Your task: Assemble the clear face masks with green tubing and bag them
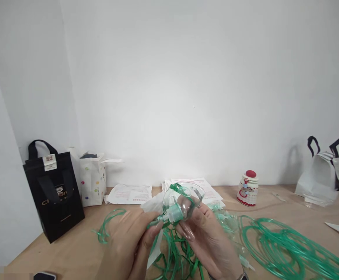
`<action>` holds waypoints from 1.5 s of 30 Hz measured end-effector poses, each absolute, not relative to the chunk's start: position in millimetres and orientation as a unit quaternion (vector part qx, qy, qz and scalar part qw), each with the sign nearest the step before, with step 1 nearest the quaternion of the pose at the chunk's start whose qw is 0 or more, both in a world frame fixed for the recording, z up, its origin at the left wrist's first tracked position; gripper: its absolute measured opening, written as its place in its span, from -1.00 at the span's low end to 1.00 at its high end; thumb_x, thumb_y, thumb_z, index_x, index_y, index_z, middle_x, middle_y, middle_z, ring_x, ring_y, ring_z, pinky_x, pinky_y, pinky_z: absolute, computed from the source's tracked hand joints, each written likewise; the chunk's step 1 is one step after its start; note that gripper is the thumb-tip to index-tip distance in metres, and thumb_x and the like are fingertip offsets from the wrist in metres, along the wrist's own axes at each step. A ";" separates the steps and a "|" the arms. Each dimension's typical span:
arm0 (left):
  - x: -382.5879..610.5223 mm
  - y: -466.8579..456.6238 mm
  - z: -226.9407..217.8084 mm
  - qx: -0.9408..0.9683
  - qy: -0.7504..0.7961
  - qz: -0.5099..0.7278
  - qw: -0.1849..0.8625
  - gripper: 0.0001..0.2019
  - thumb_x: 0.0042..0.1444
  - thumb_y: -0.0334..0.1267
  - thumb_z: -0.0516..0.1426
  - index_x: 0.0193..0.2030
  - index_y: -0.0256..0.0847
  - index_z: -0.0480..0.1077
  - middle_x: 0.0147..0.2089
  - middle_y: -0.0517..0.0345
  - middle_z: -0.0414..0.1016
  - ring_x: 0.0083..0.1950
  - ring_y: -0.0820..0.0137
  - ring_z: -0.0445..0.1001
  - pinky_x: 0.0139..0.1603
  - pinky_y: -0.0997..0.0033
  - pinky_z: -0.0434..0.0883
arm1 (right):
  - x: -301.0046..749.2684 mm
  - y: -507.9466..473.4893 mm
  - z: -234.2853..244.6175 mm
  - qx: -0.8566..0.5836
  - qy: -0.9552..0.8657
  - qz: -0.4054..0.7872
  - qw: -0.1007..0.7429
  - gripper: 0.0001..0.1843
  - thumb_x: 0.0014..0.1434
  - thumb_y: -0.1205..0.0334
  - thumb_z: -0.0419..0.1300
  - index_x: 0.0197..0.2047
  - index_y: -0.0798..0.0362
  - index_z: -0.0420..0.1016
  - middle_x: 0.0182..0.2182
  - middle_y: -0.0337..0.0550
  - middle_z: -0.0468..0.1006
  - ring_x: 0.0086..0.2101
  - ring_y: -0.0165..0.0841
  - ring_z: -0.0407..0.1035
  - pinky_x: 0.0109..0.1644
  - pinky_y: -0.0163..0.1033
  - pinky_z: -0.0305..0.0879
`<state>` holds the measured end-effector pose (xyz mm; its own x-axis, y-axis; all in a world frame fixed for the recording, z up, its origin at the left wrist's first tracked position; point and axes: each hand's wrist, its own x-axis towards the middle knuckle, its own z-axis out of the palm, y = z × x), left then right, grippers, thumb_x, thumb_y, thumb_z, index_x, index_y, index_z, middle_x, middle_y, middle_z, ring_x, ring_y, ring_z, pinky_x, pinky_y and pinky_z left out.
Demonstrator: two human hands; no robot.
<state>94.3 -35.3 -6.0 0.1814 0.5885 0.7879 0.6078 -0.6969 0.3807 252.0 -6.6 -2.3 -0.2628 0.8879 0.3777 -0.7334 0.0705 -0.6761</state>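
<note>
Both hands are raised over the middle of the table, holding a transparent nebulizer mask (197, 190) with a pale green medicine cup (175, 214) below it. My left hand (132, 231) is closed, pinching the green tubing (153, 223) where it meets the cup's end. The fingers of my right hand (206, 225) are wrapped round the lower side of the mask by the cup. A green strap (177, 189) lies across the mask. Beneath my hands hang or lie tangled green tubes and straps (172, 252); my hands hide part of them.
Coiled green tubing (286, 241) lies on the right beside more transparent mask parts (229, 221). Printed white packets (131, 193) rest along the wall. A black bag (55, 194) and a dotted paper bag (93, 179) stand left, a red-topped bottle (248, 188) and white bag (318, 179) right.
</note>
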 end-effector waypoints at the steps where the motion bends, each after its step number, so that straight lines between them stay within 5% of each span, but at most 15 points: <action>1: 94.9 -35.5 -6.9 -0.764 -0.395 -0.510 0.015 -0.86 0.16 -0.33 0.00 -0.22 -0.13 0.36 -0.45 0.19 0.38 -0.39 0.35 0.35 -0.36 0.42 0.27 | 250.7 -8.0 -2.0 -0.096 -0.419 0.672 0.603 -0.75 -0.12 0.13 0.36 -0.45 0.11 0.45 -0.52 -0.32 0.32 -0.65 -0.62 0.00 -0.58 -0.41 0.02; 20: 98.9 -33.6 -5.1 -0.758 -0.392 -0.517 -0.064 -0.74 0.20 -0.26 -0.06 -0.51 -0.16 0.25 -0.56 0.27 0.21 -0.50 0.44 0.23 -0.41 0.47 0.16 | 241.2 -10.3 -3.5 -0.036 -0.425 0.684 0.592 -0.79 -0.10 0.21 0.35 -0.51 0.10 0.40 -0.59 -0.35 0.15 -0.57 -0.55 -0.07 -0.57 -0.42 -0.11; 45: 94.5 -26.8 -8.2 -0.755 -0.391 -0.519 -0.087 -0.83 0.16 -0.30 0.00 -0.45 -0.17 0.31 -0.49 0.20 0.34 -0.37 0.37 0.36 -0.36 0.46 0.25 | 234.5 -15.7 1.6 -0.150 -0.419 0.631 0.636 -0.74 -0.11 0.19 0.35 -0.55 0.11 0.35 -0.60 -0.33 0.15 -0.58 -0.54 -0.06 -0.58 -0.40 -0.07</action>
<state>94.5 -26.8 -8.2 0.1562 0.6800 0.7164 0.5004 -0.6798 0.5362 234.5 -15.7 1.6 -0.1465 0.9277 0.3434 -0.6766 0.1593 -0.7189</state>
